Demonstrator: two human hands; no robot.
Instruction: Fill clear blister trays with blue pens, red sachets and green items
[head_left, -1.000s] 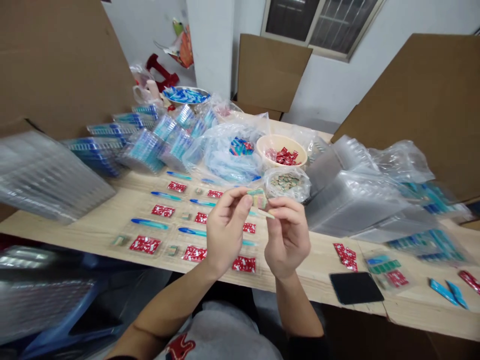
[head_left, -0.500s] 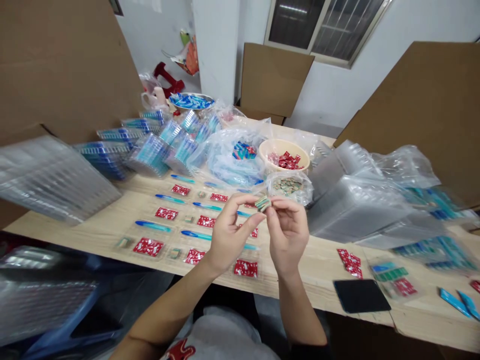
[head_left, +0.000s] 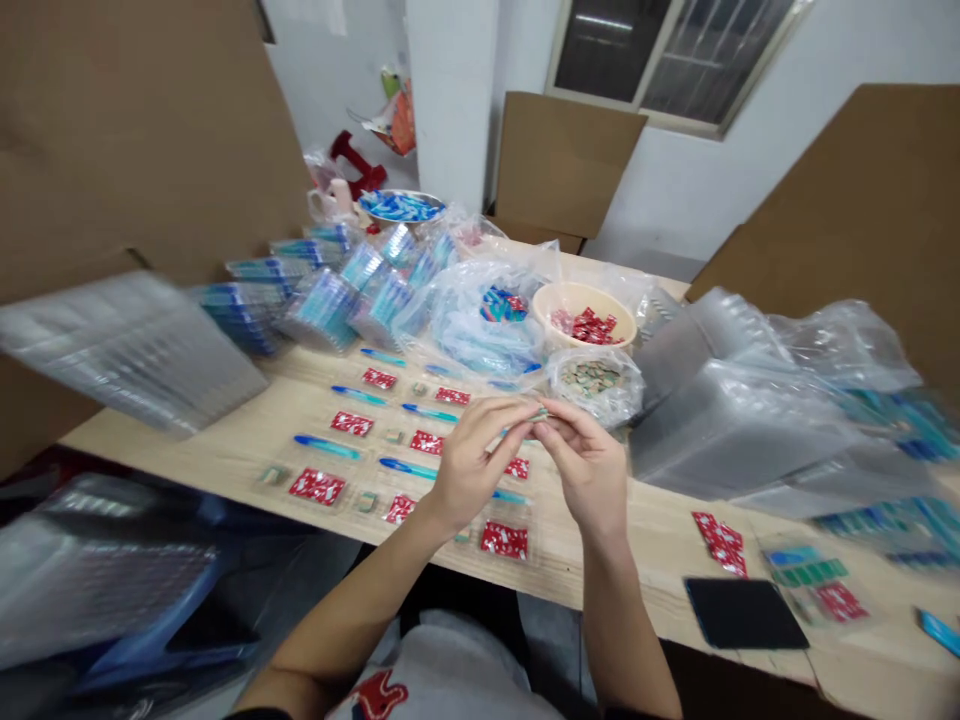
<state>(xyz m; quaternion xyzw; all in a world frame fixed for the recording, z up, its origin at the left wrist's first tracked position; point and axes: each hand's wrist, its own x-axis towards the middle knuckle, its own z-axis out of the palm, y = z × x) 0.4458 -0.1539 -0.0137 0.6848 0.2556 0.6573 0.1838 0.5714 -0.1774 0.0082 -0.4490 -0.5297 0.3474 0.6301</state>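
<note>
My left hand (head_left: 480, 460) and my right hand (head_left: 591, 475) meet at the fingertips above the table. Pinched between them is a small stack of green-and-tan pieces (head_left: 541, 413), mostly hidden by the fingers. Beneath and left of the hands lie rows of clear trays holding blue pens (head_left: 328, 446), red printed packets (head_left: 317, 486) and small green-and-tan pieces (head_left: 366, 501). A plastic bag of similar loose pieces (head_left: 592, 378) sits just beyond my right hand.
Behind the bag stands a cream bowl (head_left: 546, 305) of red packets. Stacked clear plastic trays (head_left: 742, 420) rise at the right; more trays (head_left: 142, 345) lean at the left. A black tablet-like slab (head_left: 746, 613) lies near the front edge. Cardboard (head_left: 566, 160) stands behind.
The fingers have closed further round the stack, so less of it shows. Both hands are still together, and the whole view has shifted slightly.
</note>
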